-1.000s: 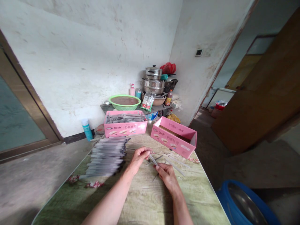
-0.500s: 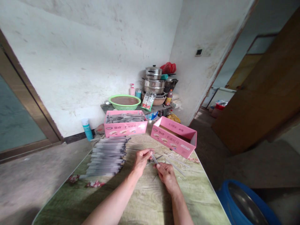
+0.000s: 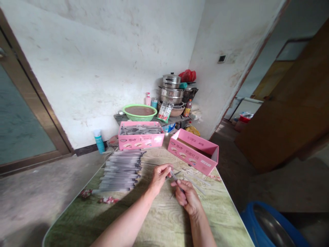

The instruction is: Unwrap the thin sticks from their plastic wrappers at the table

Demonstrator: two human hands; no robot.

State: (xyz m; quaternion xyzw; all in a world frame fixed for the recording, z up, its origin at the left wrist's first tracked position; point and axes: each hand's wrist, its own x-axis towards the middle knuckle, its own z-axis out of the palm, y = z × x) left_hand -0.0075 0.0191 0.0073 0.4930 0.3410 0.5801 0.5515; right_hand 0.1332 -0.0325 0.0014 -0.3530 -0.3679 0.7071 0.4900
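Observation:
My left hand (image 3: 160, 176) pinches the upper end of a slim, translucent pen (image 3: 174, 176) between thumb and fingers. Lower down, my right hand (image 3: 187, 195) is closed around the same pen, and a dark end sticks out below its fingers. Whether this is one piece or two fitted together I cannot make out. On the table to the left lies a row of pens (image 3: 120, 171), frosted with dark ends, side by side. Thin dark sticks and clear strips (image 3: 196, 185) lie loose behind and beside my right hand.
A pink box (image 3: 141, 141) filled with similar pens stands at the table's back edge. Another pink box (image 3: 194, 156), its bottom partly hidden, sits at the back right. Behind are a green basin (image 3: 140, 116) and stacked pots (image 3: 171, 91). A blue tub (image 3: 250, 219) stands right of the table.
My right hand has turned and closed further around the pen, whose dark end now shows below the fingers. My left hand keeps its pinch. The whole view has shifted slightly.

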